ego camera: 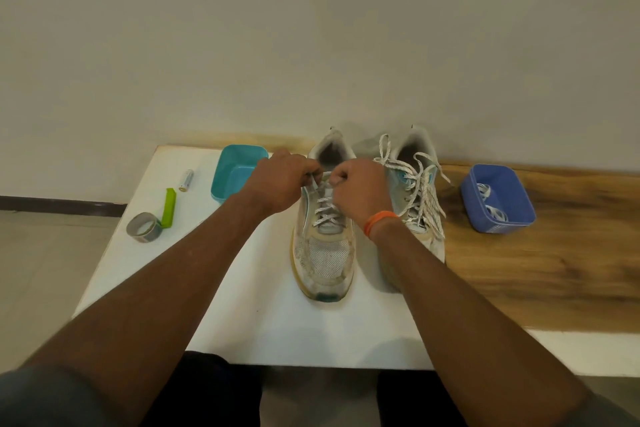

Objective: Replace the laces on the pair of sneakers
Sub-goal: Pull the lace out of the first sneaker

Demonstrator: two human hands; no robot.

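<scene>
Two worn white sneakers stand side by side on the table, toes toward me. The left sneaker (325, 253) has a speckled white lace (325, 210) crossed through its lower eyelets. My left hand (277, 180) pinches one lace end at the shoe's upper left. My right hand (360, 191), with an orange band on its wrist, grips the other end over the tongue. The right sneaker (420, 204) carries a loose lace (420, 184) with its ends spilling over the collar and sides; my right forearm hides its toe.
A teal tub (230, 173) sits left of the shoes. A blue tub (498, 201) with white laces inside stands at the right on the wooden surface (554, 270). A battery (186, 180), green clip (169, 206) and tape roll (143, 227) lie on the white board (263, 322).
</scene>
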